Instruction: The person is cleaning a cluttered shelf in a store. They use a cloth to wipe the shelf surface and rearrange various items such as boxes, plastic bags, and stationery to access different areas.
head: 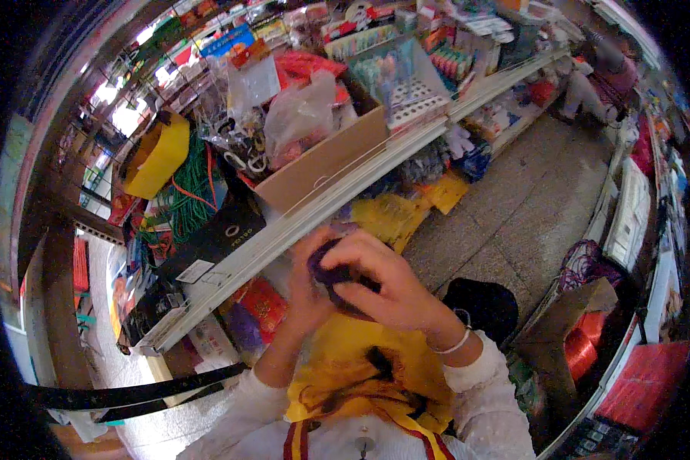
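Both my hands meet in front of my chest, near the metal edge of a shelf. A dark purple band or loop (324, 265), its exact kind blurred, lies between them. My right hand (376, 279) curls its fingers into and around the loop. My left hand (310, 282) is behind it on the left, partly hidden by my right hand, against the loop's far side. Under the hands is a yellow cloth apron (374, 368) with dark red straps. A thin pale bracelet (457, 343) is on my right wrist.
The shelf's metal edge (305, 224) crosses diagonally, bearing a cardboard box (322, 172) with plastic bags and a yellow container (158, 155). Yellow packets (388, 215) lie below it. A black stool or seat (483, 305) stands at right. Another person (609, 63) is far up the tiled aisle (512, 213).
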`<state>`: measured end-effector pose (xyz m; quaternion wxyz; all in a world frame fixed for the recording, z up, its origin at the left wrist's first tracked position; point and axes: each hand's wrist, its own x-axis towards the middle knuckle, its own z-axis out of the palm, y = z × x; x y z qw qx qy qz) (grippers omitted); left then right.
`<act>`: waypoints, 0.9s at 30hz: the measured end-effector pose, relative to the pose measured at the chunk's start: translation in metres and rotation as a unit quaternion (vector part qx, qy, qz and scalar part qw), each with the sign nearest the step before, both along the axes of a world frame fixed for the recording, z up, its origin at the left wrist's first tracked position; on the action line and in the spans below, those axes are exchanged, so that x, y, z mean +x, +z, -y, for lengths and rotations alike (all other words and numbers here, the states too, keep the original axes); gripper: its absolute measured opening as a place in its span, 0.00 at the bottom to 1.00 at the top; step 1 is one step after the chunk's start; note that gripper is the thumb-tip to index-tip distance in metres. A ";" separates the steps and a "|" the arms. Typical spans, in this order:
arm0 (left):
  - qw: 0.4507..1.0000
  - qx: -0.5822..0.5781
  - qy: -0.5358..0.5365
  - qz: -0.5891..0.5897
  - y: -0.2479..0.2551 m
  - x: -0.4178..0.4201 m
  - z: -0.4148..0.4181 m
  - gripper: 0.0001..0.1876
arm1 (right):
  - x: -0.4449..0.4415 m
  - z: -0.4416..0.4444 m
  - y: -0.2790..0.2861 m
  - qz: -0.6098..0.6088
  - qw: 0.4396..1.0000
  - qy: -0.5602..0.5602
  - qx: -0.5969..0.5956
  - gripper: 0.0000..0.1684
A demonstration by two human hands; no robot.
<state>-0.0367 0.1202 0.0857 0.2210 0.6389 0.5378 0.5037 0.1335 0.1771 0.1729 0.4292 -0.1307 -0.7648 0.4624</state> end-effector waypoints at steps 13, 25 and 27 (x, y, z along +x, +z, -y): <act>0.791 -0.309 -0.042 0.527 0.072 0.104 -0.005 0.24 | 0.205 0.074 -0.119 -0.184 0.732 -0.611 -0.239 0.13; 0.963 -0.152 0.127 0.184 0.024 0.039 0.043 0.42 | 0.126 0.030 -0.140 -0.037 0.880 -0.396 -0.258 0.18; 0.973 -0.112 0.184 0.079 0.031 0.019 0.061 0.37 | 0.132 0.000 -0.156 -0.016 0.883 -0.401 -0.242 0.18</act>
